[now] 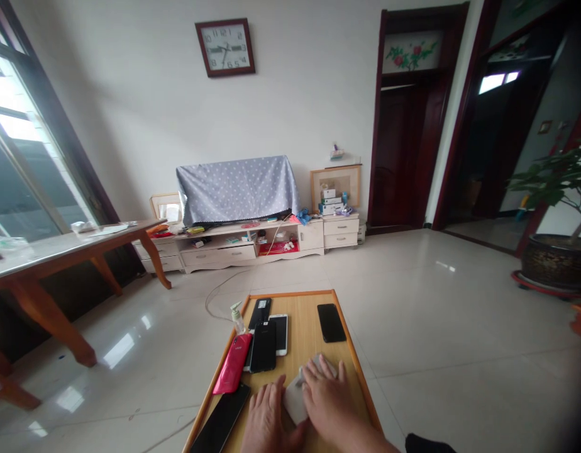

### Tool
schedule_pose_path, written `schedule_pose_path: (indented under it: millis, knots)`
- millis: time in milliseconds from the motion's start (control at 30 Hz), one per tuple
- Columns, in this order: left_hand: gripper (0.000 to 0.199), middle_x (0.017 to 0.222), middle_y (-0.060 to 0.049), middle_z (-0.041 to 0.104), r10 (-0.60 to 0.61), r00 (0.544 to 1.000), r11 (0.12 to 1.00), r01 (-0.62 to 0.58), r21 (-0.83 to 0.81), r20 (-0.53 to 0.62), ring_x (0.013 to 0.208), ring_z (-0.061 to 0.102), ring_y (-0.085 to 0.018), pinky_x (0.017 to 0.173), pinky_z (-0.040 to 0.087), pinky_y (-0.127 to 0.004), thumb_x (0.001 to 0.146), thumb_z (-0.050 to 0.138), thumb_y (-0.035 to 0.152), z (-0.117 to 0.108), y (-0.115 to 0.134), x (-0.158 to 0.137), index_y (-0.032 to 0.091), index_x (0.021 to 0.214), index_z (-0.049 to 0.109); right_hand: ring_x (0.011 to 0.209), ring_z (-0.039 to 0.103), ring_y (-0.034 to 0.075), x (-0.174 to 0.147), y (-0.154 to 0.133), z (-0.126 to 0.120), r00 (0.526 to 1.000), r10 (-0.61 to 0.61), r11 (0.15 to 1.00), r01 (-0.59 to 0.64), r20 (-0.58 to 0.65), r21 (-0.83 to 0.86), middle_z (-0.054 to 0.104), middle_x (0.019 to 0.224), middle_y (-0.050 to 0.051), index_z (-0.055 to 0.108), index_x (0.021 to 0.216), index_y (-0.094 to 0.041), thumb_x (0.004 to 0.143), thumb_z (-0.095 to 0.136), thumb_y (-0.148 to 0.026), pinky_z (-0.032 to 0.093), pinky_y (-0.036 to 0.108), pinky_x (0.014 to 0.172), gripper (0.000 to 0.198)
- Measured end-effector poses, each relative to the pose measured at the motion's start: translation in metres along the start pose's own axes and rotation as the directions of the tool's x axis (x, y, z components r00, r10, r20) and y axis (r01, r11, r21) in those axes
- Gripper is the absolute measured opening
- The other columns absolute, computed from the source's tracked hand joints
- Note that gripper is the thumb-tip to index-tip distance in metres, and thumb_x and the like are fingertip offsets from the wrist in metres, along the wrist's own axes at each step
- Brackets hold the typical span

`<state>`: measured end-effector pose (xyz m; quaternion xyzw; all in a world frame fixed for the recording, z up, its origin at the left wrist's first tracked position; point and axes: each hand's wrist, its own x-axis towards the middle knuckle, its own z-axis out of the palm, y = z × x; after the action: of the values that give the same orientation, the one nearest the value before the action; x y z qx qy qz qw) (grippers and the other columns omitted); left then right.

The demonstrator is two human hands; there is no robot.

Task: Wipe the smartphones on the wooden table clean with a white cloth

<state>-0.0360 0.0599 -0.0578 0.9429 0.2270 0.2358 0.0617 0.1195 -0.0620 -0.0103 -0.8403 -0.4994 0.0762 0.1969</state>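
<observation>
A pale grey flat piece lies on the small wooden table in front of me; whether it is a cloth or a device I cannot tell. My left hand holds its left edge, fingers close together and thumb along the near edge. Across its upper right part lies my right hand, fingers spread and flat, hiding much of it. Left of my hands are a black phone and a red phone. Farther up, another black phone overlaps a white-framed phone.
The small table has a raised orange rim. A dark phone lies at its right, another near the far left corner by a pump bottle. A larger table stands left, a low cabinet ahead, a potted plant right.
</observation>
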Motion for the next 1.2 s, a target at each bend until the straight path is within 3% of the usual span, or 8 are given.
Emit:
schedule_pose_path:
  millis: [167,233,333,467,733,1000,1100,1200]
  knots:
    - [0.076,0.122,-0.014,0.067,-0.004,1.0,1.0,0.004,0.023,-0.014,0.111,0.063,-0.032,0.098,0.05,-0.048,0.069,0.07,0.053,-0.004,0.004,0.002,0.019,0.135,0.052,0.151,0.016,0.034,0.01,0.034,-0.006,0.976,0.216,0.973,-0.217,-0.03,-0.076,0.042,0.156,0.003,0.044,0.15,-0.027,0.101,0.026,-0.039,-0.001,0.068,0.116,0.053]
    - [0.072,0.121,-0.014,0.067,-0.015,1.0,1.0,0.015,0.019,0.006,0.112,0.062,-0.032,0.1,0.048,-0.049,0.071,0.069,0.053,-0.005,0.006,0.003,0.019,0.133,0.054,0.152,0.013,0.033,0.003,0.029,-0.005,0.984,0.176,0.981,-0.178,-0.03,-0.076,0.038,0.157,0.005,0.041,0.152,-0.025,0.101,0.028,-0.04,-0.003,0.067,0.117,0.055]
    - [0.067,0.122,-0.014,0.067,-0.051,0.997,0.999,0.05,0.009,0.052,0.114,0.062,-0.032,0.1,0.047,-0.049,0.074,0.065,0.053,-0.008,0.008,0.004,0.02,0.131,0.056,0.152,0.014,0.03,-0.017,0.007,0.0,1.0,-0.009,1.0,0.009,0.022,0.003,0.035,0.159,0.004,0.039,0.153,-0.028,0.101,0.03,-0.042,-0.005,0.065,0.118,0.054]
    - [0.062,0.124,-0.013,0.066,-0.077,0.989,0.997,0.077,0.006,0.122,0.117,0.06,-0.032,0.101,0.046,-0.048,0.074,0.064,0.045,-0.01,0.008,0.005,0.021,0.131,0.057,0.15,0.021,0.031,-0.033,-0.013,0.001,0.974,-0.179,0.977,0.159,0.141,0.14,0.039,0.157,0.004,0.044,0.15,-0.031,0.099,0.038,-0.042,-0.001,0.068,0.117,0.052]
    - [0.063,0.119,-0.013,0.067,-0.052,0.997,0.999,0.051,0.017,0.065,0.111,0.062,-0.031,0.098,0.047,-0.045,0.071,0.068,0.053,-0.011,0.011,0.008,0.021,0.126,0.062,0.151,0.019,0.031,-0.007,0.023,-0.015,0.996,0.09,0.996,-0.09,-0.013,-0.019,0.038,0.157,0.006,0.045,0.15,-0.025,0.102,0.027,-0.038,-0.004,0.068,0.117,0.052]
    - [0.059,0.123,-0.012,0.065,-0.126,0.962,0.992,0.123,0.025,0.243,0.115,0.06,-0.029,0.098,0.045,-0.041,0.071,0.062,0.032,-0.017,0.013,0.013,0.022,0.129,0.059,0.143,0.037,0.035,-0.03,-0.018,-0.005,0.975,-0.153,0.977,0.125,0.162,0.171,0.048,0.151,0.005,0.053,0.143,-0.032,0.099,0.041,-0.044,0.0,0.069,0.117,0.047]
    - [0.057,0.12,-0.013,0.066,-0.079,0.978,0.997,0.082,-0.009,0.192,0.111,0.061,-0.03,0.096,0.047,-0.042,0.074,0.064,0.042,-0.017,0.012,0.013,0.021,0.127,0.06,0.145,0.034,0.032,-0.022,-0.006,-0.008,0.99,-0.12,0.988,0.113,0.071,0.105,0.047,0.151,0.005,0.051,0.144,-0.031,0.102,0.035,-0.042,-0.005,0.067,0.118,0.047]
    - [0.061,0.115,-0.014,0.068,-0.019,0.997,1.0,0.021,-0.019,0.081,0.105,0.064,-0.031,0.092,0.049,-0.043,0.073,0.068,0.054,-0.014,0.01,0.011,0.021,0.123,0.062,0.148,0.028,0.03,-0.007,0.015,-0.012,1.0,0.021,1.0,-0.021,-0.022,-0.003,0.043,0.154,0.008,0.048,0.148,-0.026,0.104,0.027,-0.039,-0.011,0.066,0.116,0.05]
